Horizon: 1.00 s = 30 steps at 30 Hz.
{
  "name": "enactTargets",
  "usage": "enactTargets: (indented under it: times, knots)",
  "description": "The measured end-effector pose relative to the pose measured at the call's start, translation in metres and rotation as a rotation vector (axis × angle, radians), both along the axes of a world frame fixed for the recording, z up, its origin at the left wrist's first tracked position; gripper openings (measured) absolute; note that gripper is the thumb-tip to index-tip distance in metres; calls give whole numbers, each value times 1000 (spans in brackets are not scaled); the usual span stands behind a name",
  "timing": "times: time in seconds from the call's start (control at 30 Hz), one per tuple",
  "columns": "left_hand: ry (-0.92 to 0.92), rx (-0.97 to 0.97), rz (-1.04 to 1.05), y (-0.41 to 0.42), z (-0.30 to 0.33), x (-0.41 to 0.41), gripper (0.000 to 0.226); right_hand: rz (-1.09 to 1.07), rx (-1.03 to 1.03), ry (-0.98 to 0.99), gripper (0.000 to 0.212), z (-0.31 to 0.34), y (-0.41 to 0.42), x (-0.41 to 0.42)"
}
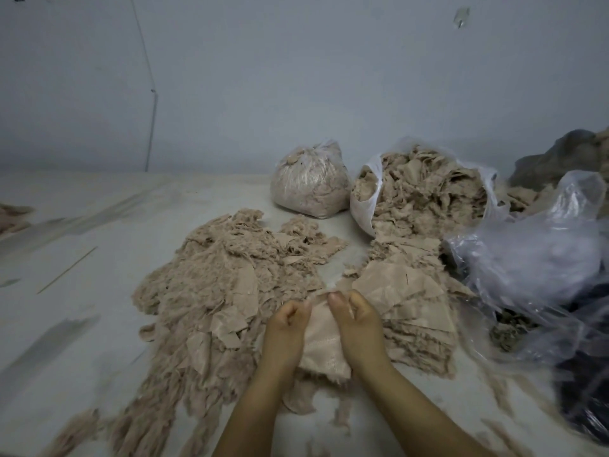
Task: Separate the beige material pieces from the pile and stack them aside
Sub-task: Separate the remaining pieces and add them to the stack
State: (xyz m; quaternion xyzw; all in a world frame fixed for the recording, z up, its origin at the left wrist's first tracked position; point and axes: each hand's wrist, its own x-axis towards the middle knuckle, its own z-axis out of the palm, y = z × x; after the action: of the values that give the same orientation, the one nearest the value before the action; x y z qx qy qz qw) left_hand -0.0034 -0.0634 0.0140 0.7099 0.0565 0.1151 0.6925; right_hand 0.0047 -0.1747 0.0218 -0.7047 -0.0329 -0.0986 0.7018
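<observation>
While both hands pinch its far edge | beige piece [324, 341] long axis runs away from person; left grip [290, 319], right grip [357, 319] holding it

The fabric pile [214, 291] at centre is beige, and some pieces show a fine mesh weave. The desk [99, 225] is pale grey; the bag [527, 265] at right is clear.

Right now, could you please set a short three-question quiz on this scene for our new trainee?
1. True or false: both hands pinch one beige mesh fabric piece.
2. Which holds loose scraps: A, the open white plastic bag; B, the tied clear plastic bag?
3. The big frayed beige pile lies nearest which hand?

Key: 1 true, left hand and right hand; 2 A; 3 left.
</observation>
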Motion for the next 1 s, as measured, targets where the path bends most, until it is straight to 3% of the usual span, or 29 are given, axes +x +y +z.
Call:
enactTargets:
  times: [0.13, 0.27, 0.33, 0.43, 0.53, 0.6, 0.67, 0.73, 0.8, 0.9, 0.97, 1.0]
  knots:
    - [-11, 101, 22, 8, 5, 3, 32, -23, -32, -13, 27, 9, -7, 10]
    - [35, -48, 106, 20, -1, 10, 35, -101, 30, 41, 29, 22, -18, 26]
    - [60, -26, 167, 27, -6, 11, 40, -208, 18, 36, 24, 38, -36, 38]
    - [47, 251, 173, 36, -14, 8, 38, -402, -320, -53, 27, 58, -74, 58]
    - [80, 514, 3, 37, -19, 5, 8, -502, -789, -126, 33, 55, -90, 58]
    - [132, 725, -157, 35, -23, 3, 39, -445, -909, -231, 29, 43, -82, 51]
    - [197, 816, -205, 33, -29, 4, 61, -337, -1071, -191, 22, 31, -74, 41]
    - [196, 783, -135, 32, -29, 4, 41, -322, -1085, -241, 21, 23, -66, 30]
    - [98, 673, -68, 36, -26, 4, 14, -208, -892, -338, 19, 23, -49, 15]
    - [-4, 485, -15, 41, -18, 6, 37, 246, -778, -119, 35, 9, -8, -4]
    - [-51, 424, -12, 41, -10, 6, 37, 354, -761, 30, 41, -8, 11, -6]
    - [-77, 404, -19, 42, -6, 6, 38, 330, -685, 37, 29, -13, 15, -5]
